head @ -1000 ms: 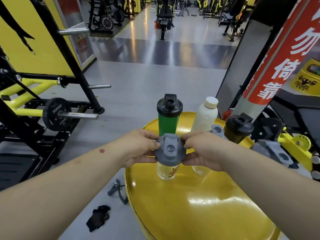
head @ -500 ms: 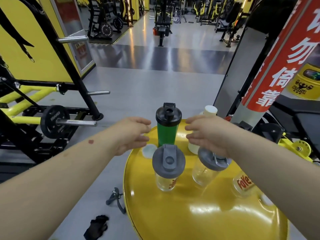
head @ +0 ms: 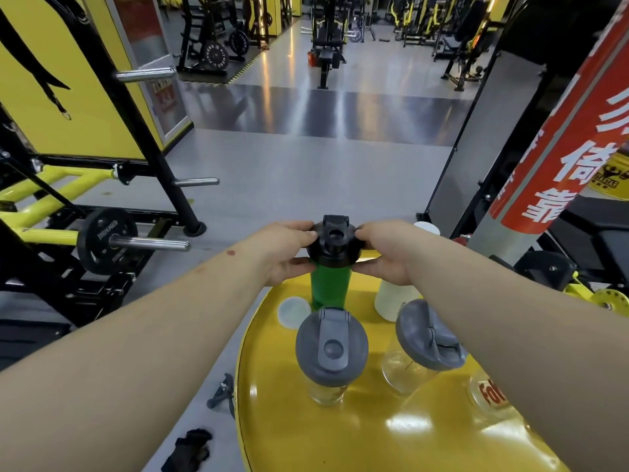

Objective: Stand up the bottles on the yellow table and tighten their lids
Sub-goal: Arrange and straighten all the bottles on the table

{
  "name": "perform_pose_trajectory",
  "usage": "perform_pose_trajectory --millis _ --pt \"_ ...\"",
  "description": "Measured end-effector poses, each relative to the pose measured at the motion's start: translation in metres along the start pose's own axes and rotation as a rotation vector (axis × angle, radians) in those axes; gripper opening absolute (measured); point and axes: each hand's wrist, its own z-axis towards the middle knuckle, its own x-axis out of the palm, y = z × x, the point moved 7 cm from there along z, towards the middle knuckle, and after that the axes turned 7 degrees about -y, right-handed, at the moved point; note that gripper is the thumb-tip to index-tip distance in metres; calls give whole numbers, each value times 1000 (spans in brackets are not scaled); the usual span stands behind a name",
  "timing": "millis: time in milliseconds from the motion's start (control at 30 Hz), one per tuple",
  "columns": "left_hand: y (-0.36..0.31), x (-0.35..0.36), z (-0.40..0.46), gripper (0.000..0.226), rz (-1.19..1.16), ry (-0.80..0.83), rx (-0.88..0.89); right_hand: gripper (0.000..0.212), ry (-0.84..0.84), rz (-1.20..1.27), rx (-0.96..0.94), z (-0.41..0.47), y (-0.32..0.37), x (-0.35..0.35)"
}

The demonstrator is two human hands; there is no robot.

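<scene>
At the far edge of the yellow table, behind two upright grey-lidded clear bottles, the green bottle stands upright with the left hand and right hand curled closed around its black lid, a white bottle apparently just beside it, partly hidden.

Green bottle with black lid stands upright at the yellow table far edge.

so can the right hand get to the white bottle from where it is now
Probably yes: the right hand on the black lid is right beside the white bottle, which stands under the wrist. Nothing lies between them.
</scene>
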Motion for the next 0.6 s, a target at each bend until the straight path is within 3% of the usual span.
perform_pose_trajectory --millis 233,367,600 --pt "4 3 3 40 46 33 42 46 22 -24 -2 -2 -6 -5" --pt "8 3 5 40 66 30 64 27 14 -95 11 -5 -7 -9" --pt "6 4 1 40 74 28 65 33 -18 -15 83 -7 -10 -12"
